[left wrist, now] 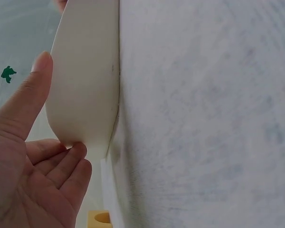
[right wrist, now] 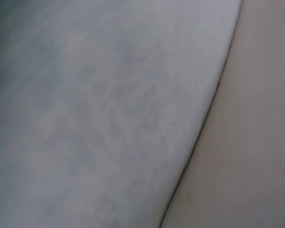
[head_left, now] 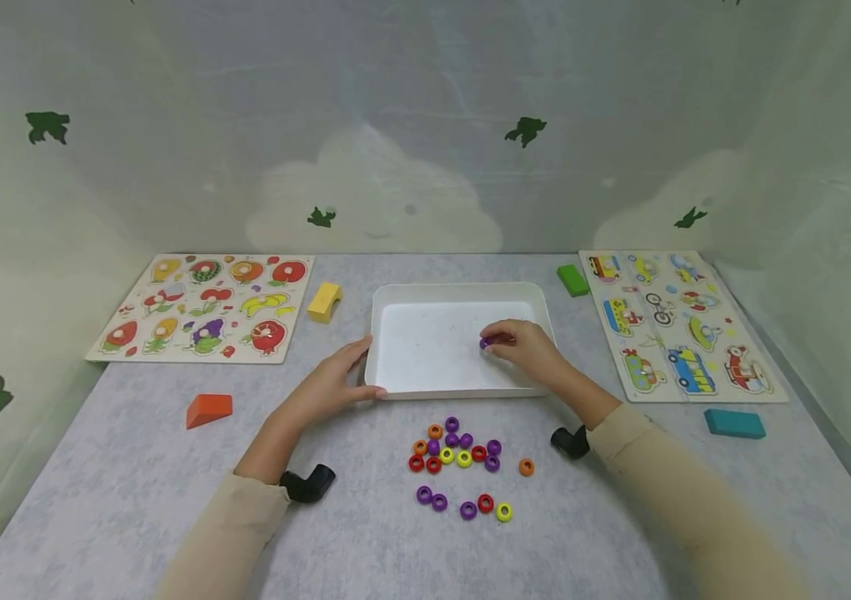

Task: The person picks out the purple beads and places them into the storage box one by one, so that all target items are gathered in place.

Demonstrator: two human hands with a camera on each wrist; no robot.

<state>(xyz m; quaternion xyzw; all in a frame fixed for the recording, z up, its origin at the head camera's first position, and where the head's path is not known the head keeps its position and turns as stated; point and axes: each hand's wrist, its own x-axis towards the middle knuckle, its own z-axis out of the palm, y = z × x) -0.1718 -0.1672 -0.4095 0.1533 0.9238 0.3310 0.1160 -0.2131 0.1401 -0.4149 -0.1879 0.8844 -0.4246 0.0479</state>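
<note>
A white tray (head_left: 425,350) stands in the middle of the table. My left hand (head_left: 329,382) rests against its near left corner, thumb along the front wall and fingers on the left side; the left wrist view shows this hand (left wrist: 42,156) with its fingertips touching the outer wall (left wrist: 85,71). My right hand (head_left: 526,348) pinches a purple bead (head_left: 484,342) over the right part of the tray. The right wrist view shows the tray's outer wall (right wrist: 242,133) beside the tabletop, with only a sliver of skin at the top corner.
Several loose beads, purple, red, orange and yellow, such as a yellow bead (head_left: 503,512), lie in front of the tray. A fruit puzzle board (head_left: 237,283) is at left, a vehicle puzzle board (head_left: 665,342) at right. Yellow (head_left: 324,302), orange, green and teal blocks lie around.
</note>
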